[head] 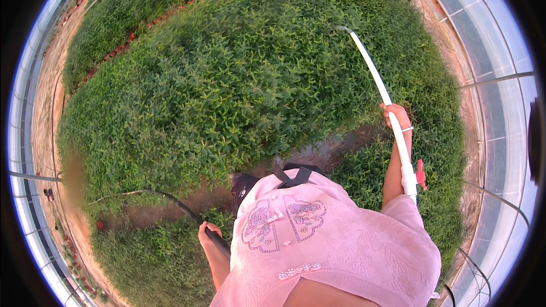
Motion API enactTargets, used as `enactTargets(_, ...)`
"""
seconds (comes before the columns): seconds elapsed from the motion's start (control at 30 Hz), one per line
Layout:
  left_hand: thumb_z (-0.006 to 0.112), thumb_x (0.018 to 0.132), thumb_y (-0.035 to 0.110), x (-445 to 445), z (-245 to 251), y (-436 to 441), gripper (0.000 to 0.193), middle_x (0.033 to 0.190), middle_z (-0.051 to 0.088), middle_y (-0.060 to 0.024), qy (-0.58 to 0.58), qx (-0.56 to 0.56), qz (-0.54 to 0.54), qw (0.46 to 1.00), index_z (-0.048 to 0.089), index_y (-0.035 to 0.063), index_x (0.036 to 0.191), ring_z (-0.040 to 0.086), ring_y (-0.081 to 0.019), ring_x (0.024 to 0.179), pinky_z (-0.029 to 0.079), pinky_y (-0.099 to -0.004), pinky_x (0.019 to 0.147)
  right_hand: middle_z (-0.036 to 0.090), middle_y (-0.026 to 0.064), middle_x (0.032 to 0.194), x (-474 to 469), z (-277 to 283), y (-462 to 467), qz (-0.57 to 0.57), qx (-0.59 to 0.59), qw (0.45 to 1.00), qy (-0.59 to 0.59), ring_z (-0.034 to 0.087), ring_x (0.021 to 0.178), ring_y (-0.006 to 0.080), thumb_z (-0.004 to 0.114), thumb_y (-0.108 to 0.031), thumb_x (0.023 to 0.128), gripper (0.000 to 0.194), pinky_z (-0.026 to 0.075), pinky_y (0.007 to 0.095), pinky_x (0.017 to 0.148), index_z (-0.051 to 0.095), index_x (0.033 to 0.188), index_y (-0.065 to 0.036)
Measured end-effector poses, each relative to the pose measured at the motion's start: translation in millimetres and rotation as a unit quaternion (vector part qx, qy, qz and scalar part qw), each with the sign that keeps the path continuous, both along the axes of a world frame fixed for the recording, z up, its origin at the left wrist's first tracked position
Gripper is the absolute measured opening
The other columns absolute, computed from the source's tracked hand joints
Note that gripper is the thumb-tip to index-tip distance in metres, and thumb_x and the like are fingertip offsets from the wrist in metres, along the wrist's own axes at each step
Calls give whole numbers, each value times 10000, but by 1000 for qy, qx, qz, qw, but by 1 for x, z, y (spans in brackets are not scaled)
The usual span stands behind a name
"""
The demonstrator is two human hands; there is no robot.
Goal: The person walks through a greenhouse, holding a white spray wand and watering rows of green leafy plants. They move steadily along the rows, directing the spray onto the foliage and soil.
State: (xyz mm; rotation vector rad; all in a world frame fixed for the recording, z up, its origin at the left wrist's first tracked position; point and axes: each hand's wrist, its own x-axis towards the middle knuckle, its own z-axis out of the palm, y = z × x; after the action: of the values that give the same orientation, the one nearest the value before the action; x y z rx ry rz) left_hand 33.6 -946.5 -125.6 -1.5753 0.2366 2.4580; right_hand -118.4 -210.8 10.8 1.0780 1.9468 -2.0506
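Note:
My right hand (396, 116) grips a white plastic pipe (373, 66) held out over a dense bed of leafy green plants (230, 89). Water (342, 28) comes from the pipe's far tip. Lower on the pipe, beside my forearm, sits a white valve with a red handle (420, 175). My left hand (210, 233) is closed around a black hose (185, 209). That hose runs back past my side and away to the left, over the path. Where it meets the white pipe is out of sight.
A narrow wet soil path (170, 212) passes under me between plant beds. A row of reddish-brown pots (160, 19) edges the far bed. Greenhouse film walls (490, 47) with metal poles (497, 80) curve around both sides. Bare ground (47, 106) lies along the left wall.

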Motion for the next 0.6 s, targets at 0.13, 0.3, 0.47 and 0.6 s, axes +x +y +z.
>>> enactTargets(0.13,597,802,119,-5,2,1,174,609,522,-27,-9,9,13,1000,496,54,676,502,-133,531,464,-250,498,542,5,589,8,12,14,-19,8,1000,-2,475,387,90,612,-183,778,259,380,207,341,584,950,8)
enactTargets(0.3,591,807,131,-9,10,8,180,607,522,-25,-8,-21,10,1000,491,55,678,503,-135,532,466,-252,496,536,0,580,12,21,18,-35,34,999,-8,474,380,93,625,-186,770,250,376,214,336,593,936,-2)
enactTargets(0.47,608,801,87,-7,15,9,171,607,545,-48,19,-28,15,999,485,47,688,538,-135,533,483,-220,468,532,-6,583,-6,15,6,-19,31,999,-1,463,384,82,613,-190,773,279,371,202,342,577,971,3)
enactTargets(0.6,584,809,111,-3,14,1,174,602,529,-36,22,-17,13,1000,486,53,677,519,-140,539,469,-239,487,534,-5,584,-27,7,-14,11,18,1000,14,461,385,77,617,-189,775,249,373,201,344,587,941,-4)
